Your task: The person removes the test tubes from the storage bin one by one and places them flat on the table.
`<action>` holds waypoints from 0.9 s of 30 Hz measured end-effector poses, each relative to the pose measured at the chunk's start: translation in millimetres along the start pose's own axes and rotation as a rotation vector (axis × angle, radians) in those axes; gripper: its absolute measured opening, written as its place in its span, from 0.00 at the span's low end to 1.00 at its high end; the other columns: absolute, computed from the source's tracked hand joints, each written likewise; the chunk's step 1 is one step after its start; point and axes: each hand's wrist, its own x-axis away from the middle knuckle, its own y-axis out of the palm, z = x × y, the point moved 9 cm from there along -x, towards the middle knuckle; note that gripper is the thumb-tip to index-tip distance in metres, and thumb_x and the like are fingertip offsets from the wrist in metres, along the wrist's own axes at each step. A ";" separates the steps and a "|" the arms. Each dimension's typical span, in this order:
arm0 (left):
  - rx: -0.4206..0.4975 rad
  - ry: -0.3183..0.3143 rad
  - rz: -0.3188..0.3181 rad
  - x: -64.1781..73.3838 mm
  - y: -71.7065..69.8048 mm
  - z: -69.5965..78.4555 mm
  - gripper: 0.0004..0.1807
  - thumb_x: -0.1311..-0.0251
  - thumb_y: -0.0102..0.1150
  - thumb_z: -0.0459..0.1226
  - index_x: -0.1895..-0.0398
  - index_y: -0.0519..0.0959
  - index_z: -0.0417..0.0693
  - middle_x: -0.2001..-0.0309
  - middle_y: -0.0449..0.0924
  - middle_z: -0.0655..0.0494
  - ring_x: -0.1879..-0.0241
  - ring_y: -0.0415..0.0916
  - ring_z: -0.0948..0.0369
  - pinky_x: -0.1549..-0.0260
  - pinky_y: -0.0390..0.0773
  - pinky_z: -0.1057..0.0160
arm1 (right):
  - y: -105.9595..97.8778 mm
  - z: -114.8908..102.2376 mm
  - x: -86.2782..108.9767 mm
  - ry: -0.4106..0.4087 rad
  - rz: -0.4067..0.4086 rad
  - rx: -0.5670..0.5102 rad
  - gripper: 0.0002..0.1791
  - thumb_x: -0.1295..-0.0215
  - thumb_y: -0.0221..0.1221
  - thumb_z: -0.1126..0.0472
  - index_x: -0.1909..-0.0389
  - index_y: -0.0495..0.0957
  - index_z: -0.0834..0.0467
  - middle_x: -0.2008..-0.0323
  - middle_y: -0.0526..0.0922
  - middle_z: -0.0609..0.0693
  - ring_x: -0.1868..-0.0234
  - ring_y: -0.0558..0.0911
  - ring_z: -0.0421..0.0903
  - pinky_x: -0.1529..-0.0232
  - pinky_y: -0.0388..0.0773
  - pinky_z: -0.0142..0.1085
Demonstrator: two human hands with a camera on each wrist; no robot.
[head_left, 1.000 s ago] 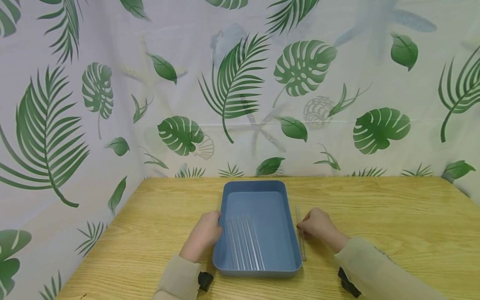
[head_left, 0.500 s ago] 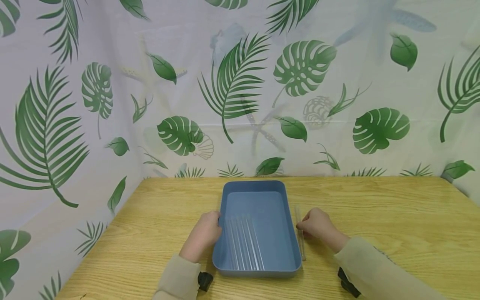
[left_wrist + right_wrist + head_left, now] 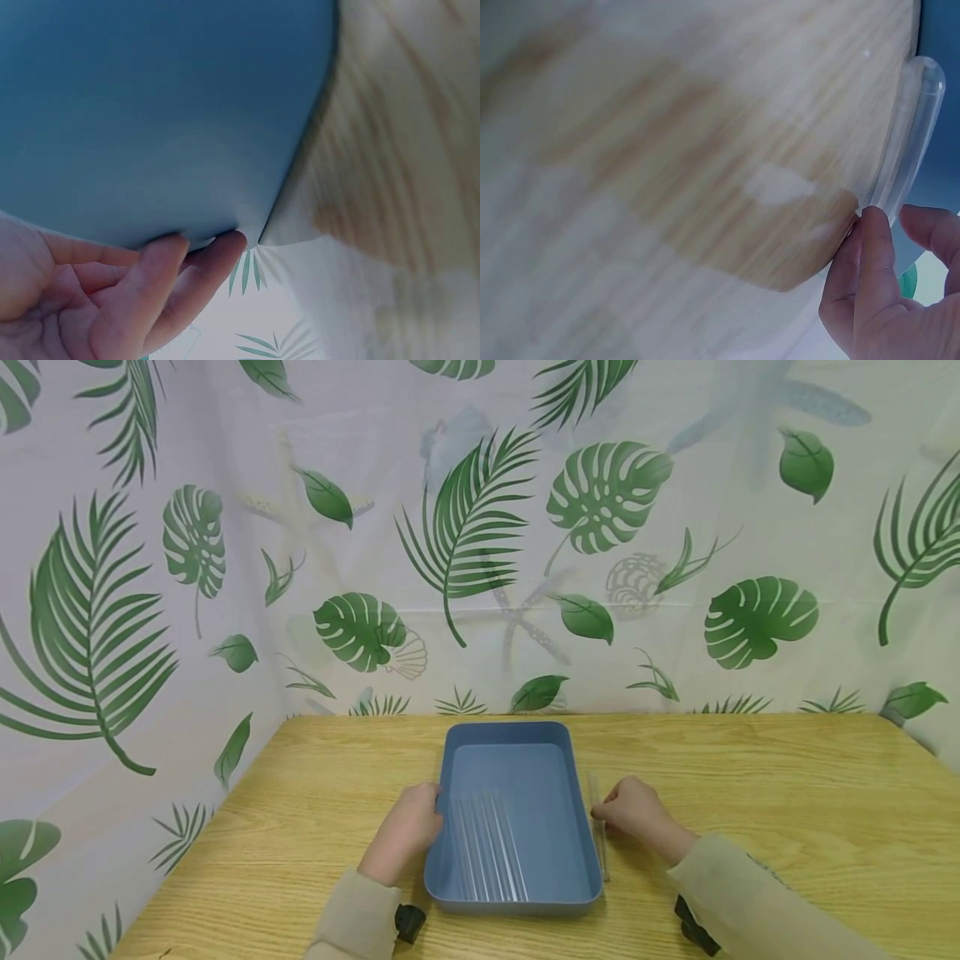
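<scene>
Left hand (image 3: pixel 405 822): fingers curled on the left rim of the blue tray (image 3: pixel 517 768)
Right hand (image 3: pixel 636 808): pinches a clear tube (image 3: pixel 909 135) just right of it
Other tubes (image 3: pixel 491 852): side by side inside, near end

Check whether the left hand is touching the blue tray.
Touching: the left wrist view shows fingers of the left hand right against the edge of the blue tray.

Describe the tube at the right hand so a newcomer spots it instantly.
Find the blue tray on the wood-grain table. Just outside its right long side, pinched in the right hand, is a slim clear tube with a rounded end. Unlike the clear tubes grouped inside the tray, this one is alone outside it.
</scene>
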 end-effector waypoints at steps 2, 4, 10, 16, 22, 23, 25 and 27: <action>0.002 -0.009 -0.004 -0.2 0.2 -0.7 0.19 0.49 0.44 0.21 0.52 0.69 0.25 0.55 0.73 0.35 0.64 0.71 0.54 0.68 0.74 0.57 | 0.0 0.0 -0.1 -0.001 0.003 0.000 0.14 0.51 0.58 0.65 0.92 0.72 0.64 0.92 0.72 0.48 0.88 0.67 0.39 0.84 0.64 0.30; 0.006 -0.014 -0.007 -0.2 0.7 -1.1 0.19 0.49 0.44 0.21 0.51 0.69 0.25 0.55 0.73 0.35 0.64 0.72 0.54 0.68 0.74 0.57 | 0.1 0.2 -0.4 0.000 0.005 -0.005 0.15 0.51 0.58 0.66 0.93 0.70 0.63 0.92 0.72 0.48 0.89 0.66 0.39 0.85 0.63 0.30; -0.001 0.000 -0.002 0.2 0.6 -0.1 0.18 0.50 0.44 0.21 0.53 0.70 0.25 0.58 0.74 0.36 0.67 0.71 0.55 0.70 0.74 0.58 | 0.6 0.3 -0.5 0.006 -0.005 -0.013 0.18 0.51 0.58 0.66 0.96 0.66 0.59 0.93 0.72 0.48 0.89 0.65 0.39 0.85 0.61 0.30; -0.024 0.042 0.016 0.8 -1.1 3.0 0.17 0.52 0.44 0.21 0.56 0.72 0.25 0.62 0.75 0.37 0.71 0.70 0.57 0.73 0.73 0.60 | 0.5 -1.5 0.5 -0.001 -0.012 -0.005 0.17 0.50 0.58 0.65 0.95 0.68 0.60 0.92 0.73 0.48 0.88 0.68 0.40 0.84 0.64 0.32; -0.029 0.045 0.017 1.1 -1.7 3.8 0.16 0.52 0.44 0.21 0.58 0.72 0.25 0.65 0.76 0.38 0.73 0.69 0.57 0.76 0.72 0.61 | 0.3 -2.1 1.0 -0.005 -0.008 -0.002 0.16 0.51 0.58 0.65 0.94 0.70 0.62 0.91 0.73 0.48 0.88 0.70 0.41 0.83 0.66 0.32; -0.029 0.045 0.018 1.0 -1.8 3.7 0.15 0.51 0.44 0.21 0.58 0.72 0.25 0.66 0.76 0.39 0.74 0.69 0.57 0.77 0.72 0.61 | 0.3 -2.2 1.0 -0.006 -0.008 -0.001 0.16 0.51 0.58 0.65 0.94 0.70 0.62 0.91 0.73 0.48 0.88 0.70 0.41 0.83 0.67 0.32; -0.035 0.041 0.019 0.9 -1.7 3.4 0.15 0.51 0.44 0.21 0.58 0.72 0.25 0.66 0.76 0.39 0.74 0.69 0.57 0.76 0.71 0.61 | 0.4 -2.3 1.2 -0.007 -0.008 0.000 0.16 0.51 0.58 0.65 0.94 0.71 0.63 0.91 0.73 0.49 0.88 0.70 0.41 0.82 0.67 0.32; -0.035 0.040 0.021 0.8 -1.8 3.7 0.16 0.52 0.44 0.21 0.58 0.72 0.25 0.65 0.75 0.38 0.73 0.69 0.57 0.75 0.72 0.60 | 0.3 -2.5 1.2 -0.007 -0.008 0.002 0.16 0.51 0.58 0.65 0.94 0.71 0.63 0.91 0.73 0.49 0.88 0.70 0.41 0.82 0.67 0.32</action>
